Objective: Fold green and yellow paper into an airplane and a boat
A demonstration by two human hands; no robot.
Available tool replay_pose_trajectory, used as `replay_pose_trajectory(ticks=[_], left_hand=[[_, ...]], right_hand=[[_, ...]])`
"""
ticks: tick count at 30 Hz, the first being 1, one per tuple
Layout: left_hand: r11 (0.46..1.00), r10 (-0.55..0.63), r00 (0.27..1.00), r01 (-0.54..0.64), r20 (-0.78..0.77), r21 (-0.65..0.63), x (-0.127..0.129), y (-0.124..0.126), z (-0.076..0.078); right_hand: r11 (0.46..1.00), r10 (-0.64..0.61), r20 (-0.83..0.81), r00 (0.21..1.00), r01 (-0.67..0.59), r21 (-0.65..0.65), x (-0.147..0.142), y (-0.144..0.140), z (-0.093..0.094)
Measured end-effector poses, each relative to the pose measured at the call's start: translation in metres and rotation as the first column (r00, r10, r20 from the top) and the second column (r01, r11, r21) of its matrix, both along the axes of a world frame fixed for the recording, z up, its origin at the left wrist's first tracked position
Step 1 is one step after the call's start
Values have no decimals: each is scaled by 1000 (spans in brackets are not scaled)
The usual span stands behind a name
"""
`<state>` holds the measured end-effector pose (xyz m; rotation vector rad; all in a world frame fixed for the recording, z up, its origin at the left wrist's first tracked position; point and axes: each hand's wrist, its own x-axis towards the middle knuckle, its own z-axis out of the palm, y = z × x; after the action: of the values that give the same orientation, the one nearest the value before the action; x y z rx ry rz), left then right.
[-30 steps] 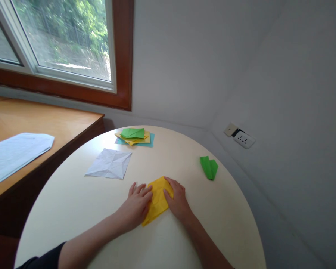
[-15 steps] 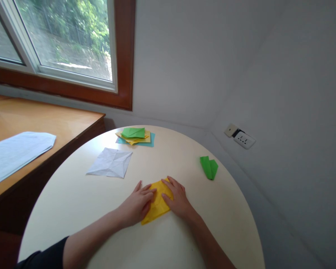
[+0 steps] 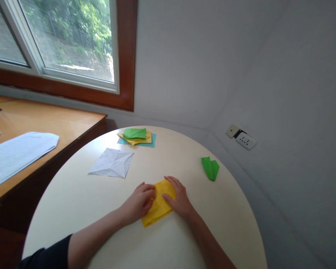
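A folded piece of yellow paper (image 3: 159,207) lies on the round table between my hands, tilted so its right side is farther from me. My left hand (image 3: 141,201) grips its left edge with curled fingers; the fingertips are partly hidden. At the right edge, my right hand (image 3: 179,198) holds the paper, thumb on top and the index finger curved around the far corner. A folded green paper (image 3: 210,169) lies to the right, beyond my right hand. Farther left is a creased white paper sheet (image 3: 112,163), spread flat.
At the far side of the round cream table (image 3: 168,149) is a pile of green, yellow and blue papers (image 3: 136,136). A wooden desk (image 3: 72,119) on the left holds large white sheets (image 3: 19,155). A wall socket (image 3: 245,140) is at the right, beyond the table.
My left fingers have curled in from lying stretched over the yellow paper. More of the paper's surface now shows. My right hand stays at the right edge, and the view has shifted slightly.
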<state>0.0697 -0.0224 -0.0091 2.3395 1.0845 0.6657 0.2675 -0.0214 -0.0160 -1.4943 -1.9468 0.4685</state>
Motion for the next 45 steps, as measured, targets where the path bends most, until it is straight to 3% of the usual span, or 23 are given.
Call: replay_pose_trajectory(ticks=[5,11,14,17,21,27,30,37,45], left_hand=[[1000,-11,999,10,-43,-10,0,-3,2],[1000,21,997,-22,-68,-10,1,-5,3],[999,31,997,-32,-76,-4,1,-6,2],[999,44,995,-42,-85,17,1,-6,1],[998,51,995,-49,-88,33,2,-6,0],[998,58,994,-57,-96,19,1,-6,-2],[996,91,993,-92,-74,-3,1,-4,-4],[980,150,987,-141,57,-138,1,2,-6],[952,242,961,-207,137,-225,2,1,4]], right_hand=[[1000,27,-330,944,-30,-4,2,3,2],[986,-138,-638,758,42,-162,3,7,-1],[979,-173,-665,726,52,-199,2,8,-2],[973,-187,-621,761,55,-226,1,7,-1],[978,-146,-566,812,32,-207,-1,5,2],[968,-105,-606,789,-59,-244,-3,2,5],[961,-116,-664,739,-87,-264,-3,2,5],[969,-142,-836,530,-99,-227,-1,4,4],[963,-238,-879,413,-22,-270,1,5,9]])
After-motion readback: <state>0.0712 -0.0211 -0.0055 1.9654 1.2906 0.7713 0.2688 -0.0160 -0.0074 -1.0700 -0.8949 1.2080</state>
